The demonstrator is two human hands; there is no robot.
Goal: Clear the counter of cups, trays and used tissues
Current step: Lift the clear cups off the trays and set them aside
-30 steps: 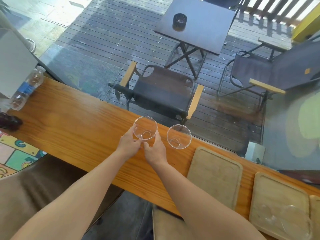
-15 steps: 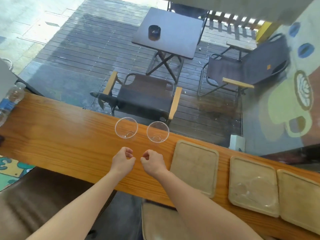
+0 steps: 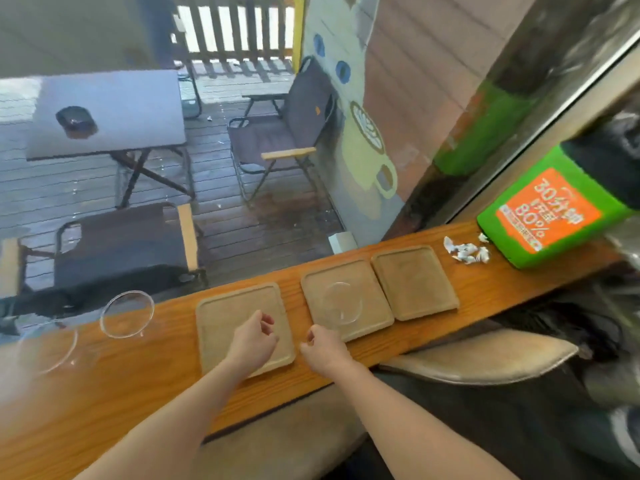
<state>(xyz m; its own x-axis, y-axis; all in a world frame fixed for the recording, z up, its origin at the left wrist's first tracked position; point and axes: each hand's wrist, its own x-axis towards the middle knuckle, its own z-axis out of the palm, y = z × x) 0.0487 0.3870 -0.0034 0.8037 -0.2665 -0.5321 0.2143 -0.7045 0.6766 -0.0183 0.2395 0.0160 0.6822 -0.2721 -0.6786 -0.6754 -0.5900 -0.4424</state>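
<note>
Wooden counter (image 3: 138, 386) runs under my arms from lower left to upper right, set against a window that looks out on a deck with folding chairs and a dark table. Three wooden trays lie on it in a row. My left hand (image 3: 254, 342) hangs over the nearest tray (image 3: 214, 327), fingers loosely curled with thumb and forefinger a little apart, gripping nothing; I cannot tell whether it touches the board. My right hand (image 3: 325, 349) sits just beside that tray's right edge, over the bare counter strip between it and the middle tray (image 3: 375, 306), likewise half curled and empty. On the middle tray stands a clear plastic cup (image 3: 343, 303), seen from above as a faint ring, near the tray's centre and just beyond my right fingertips, not touched. The far tray (image 3: 415, 282) lies edge to edge with the middle one, or nearly so, and carries nothing that I can make out. Past it, crumpled white tissues (image 3: 467, 251) are scattered on the counter, close to a green box with an orange label (image 3: 550, 216) at the counter's far end. To my left, a second clear cup (image 3: 126, 315) stands near the window edge of the counter, well apart from my left hand, and a third clear cup (image 3: 48, 348) shows further left, blurred at the frame's edge. Below the counter on my right, a tan padded seat (image 3: 485, 358) tucks under its near edge.
</note>
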